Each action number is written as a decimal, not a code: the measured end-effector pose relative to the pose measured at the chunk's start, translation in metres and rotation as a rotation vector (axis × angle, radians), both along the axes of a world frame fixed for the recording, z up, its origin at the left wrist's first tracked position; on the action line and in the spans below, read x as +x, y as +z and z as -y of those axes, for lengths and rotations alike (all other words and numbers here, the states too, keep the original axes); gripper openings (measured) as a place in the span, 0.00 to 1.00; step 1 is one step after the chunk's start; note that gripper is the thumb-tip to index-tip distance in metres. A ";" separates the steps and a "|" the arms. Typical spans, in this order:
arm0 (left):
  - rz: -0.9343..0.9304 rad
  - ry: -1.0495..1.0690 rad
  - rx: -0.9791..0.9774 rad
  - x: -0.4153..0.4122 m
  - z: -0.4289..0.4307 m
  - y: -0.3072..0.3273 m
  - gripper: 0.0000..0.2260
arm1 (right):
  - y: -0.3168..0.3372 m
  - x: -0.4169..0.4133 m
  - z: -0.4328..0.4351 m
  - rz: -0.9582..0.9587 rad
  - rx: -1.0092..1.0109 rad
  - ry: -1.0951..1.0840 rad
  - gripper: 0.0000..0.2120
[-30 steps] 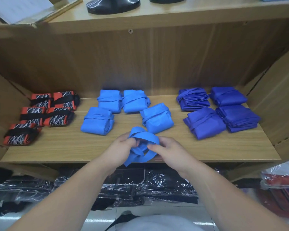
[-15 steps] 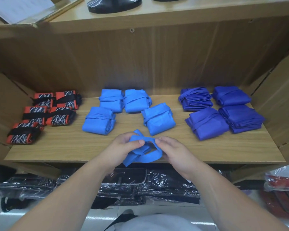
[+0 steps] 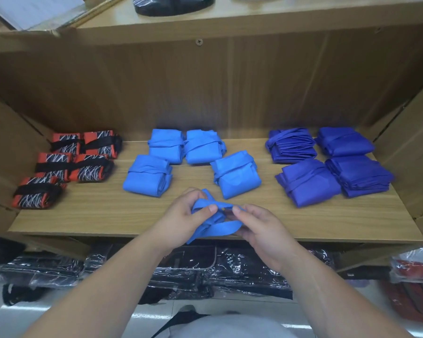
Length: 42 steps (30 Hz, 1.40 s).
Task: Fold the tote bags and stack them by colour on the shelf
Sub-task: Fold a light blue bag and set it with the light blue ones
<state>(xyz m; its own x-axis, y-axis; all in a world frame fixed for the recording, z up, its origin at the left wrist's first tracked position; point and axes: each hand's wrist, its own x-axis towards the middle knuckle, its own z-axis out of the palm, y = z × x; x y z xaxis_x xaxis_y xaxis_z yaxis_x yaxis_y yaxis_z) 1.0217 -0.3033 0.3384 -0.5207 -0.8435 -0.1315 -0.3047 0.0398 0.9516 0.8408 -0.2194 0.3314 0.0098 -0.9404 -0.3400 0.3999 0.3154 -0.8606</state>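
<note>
Both hands are now sitting lower and closer to the shelf's [image 3: 95, 215] front edge than a second ago, and the light blue tote bag [image 3: 214, 222] is looking flatter and more twisted. No writing is showing on any bag. The left hand [image 3: 185, 217] is pinching a strap of this bag, and the right hand [image 3: 259, 224] is gripping its other end (the bag is hanging between them, just over the front edge). Four folded light blue bags [image 3: 235, 178] are lying behind it in the middle. Four dark blue bags [image 3: 308, 181] are lying on the right. Five red and black bags [image 3: 89, 167] are lying on the left. Black bags in clear plastic [image 3: 230, 267] are resting on the floor below.
</note>
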 end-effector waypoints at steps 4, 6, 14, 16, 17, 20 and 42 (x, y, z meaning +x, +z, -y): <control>0.029 0.090 -0.139 0.000 0.001 -0.007 0.12 | 0.003 0.011 0.007 -0.092 0.050 -0.061 0.19; -0.004 0.130 -0.115 0.000 0.000 -0.008 0.10 | 0.008 0.018 0.013 -0.135 0.092 -0.109 0.20; -0.121 0.313 -0.096 -0.002 -0.008 -0.014 0.13 | 0.013 0.036 0.025 -0.153 0.150 -0.212 0.30; -0.082 0.368 -0.173 -0.004 -0.012 -0.015 0.11 | 0.011 0.038 0.023 -0.081 0.137 -0.243 0.18; -0.062 0.390 -0.209 -0.004 -0.013 -0.016 0.11 | 0.010 0.038 0.022 -0.064 0.119 -0.249 0.14; -0.015 0.444 -0.280 -0.001 -0.015 -0.015 0.11 | 0.014 0.042 0.020 -0.043 0.046 -0.248 0.10; -0.349 0.350 0.101 0.012 -0.010 -0.002 0.09 | -0.006 0.073 0.052 -0.475 -0.197 -0.468 0.17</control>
<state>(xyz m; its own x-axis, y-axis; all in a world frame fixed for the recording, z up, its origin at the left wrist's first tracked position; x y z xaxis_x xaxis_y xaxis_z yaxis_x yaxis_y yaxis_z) 1.0335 -0.2929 0.3367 -0.2363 -0.9676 -0.0895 0.0541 -0.1051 0.9930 0.9135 -0.2715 0.3257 -0.5198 -0.8538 -0.0301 0.0220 0.0218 -0.9995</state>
